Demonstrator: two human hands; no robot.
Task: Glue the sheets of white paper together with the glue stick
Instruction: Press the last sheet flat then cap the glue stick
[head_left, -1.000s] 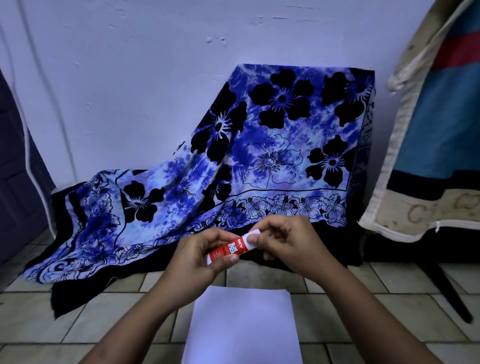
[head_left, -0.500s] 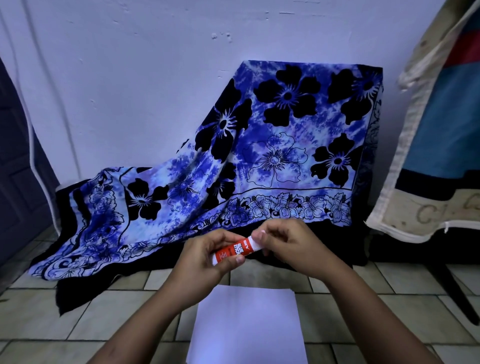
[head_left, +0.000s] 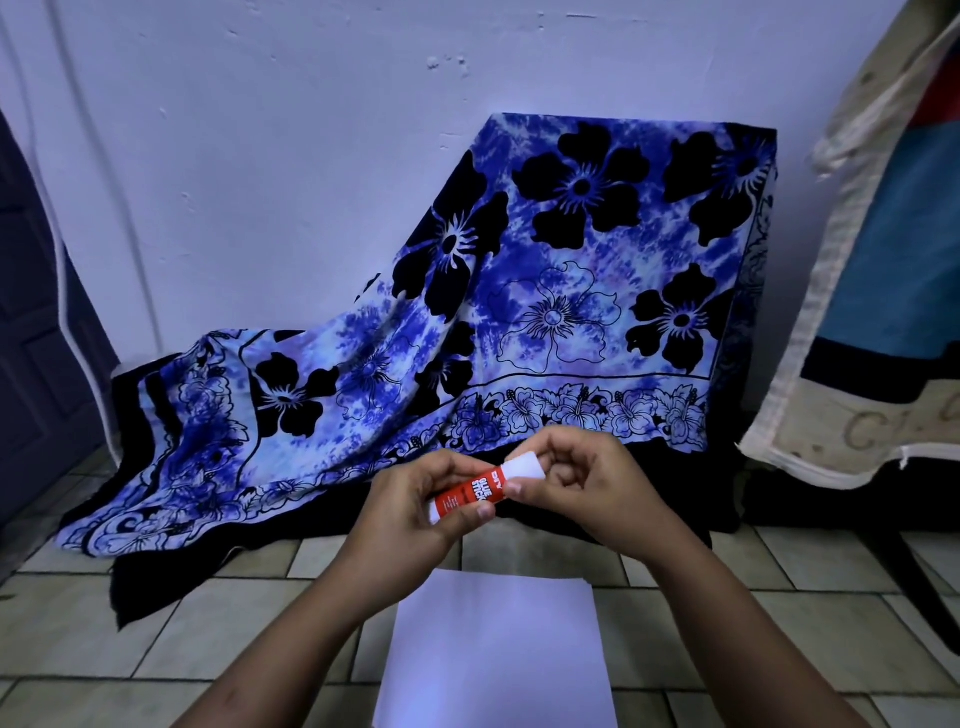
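Observation:
A red glue stick (head_left: 470, 491) with a white cap is held slantwise above the floor, between both hands. My left hand (head_left: 410, 512) grips its red body, thumb on the label. My right hand (head_left: 592, 493) pinches the white cap (head_left: 524, 464) at the upper right end. The cap sits on the stick. White paper (head_left: 498, 649) lies flat on the tiled floor just below my hands; I cannot tell how many sheets are in it.
A blue and black flowered cloth (head_left: 519, 312) drapes over something against the white wall behind my hands. A cushioned frame with blue fabric (head_left: 883, 260) leans at the right. A dark door (head_left: 31, 312) stands at the left. Tiled floor (head_left: 130, 623) surrounds the paper.
Both hands keep the same hold on the glue stick. More of the white cap shows between my right fingers now. The view has shifted slightly.

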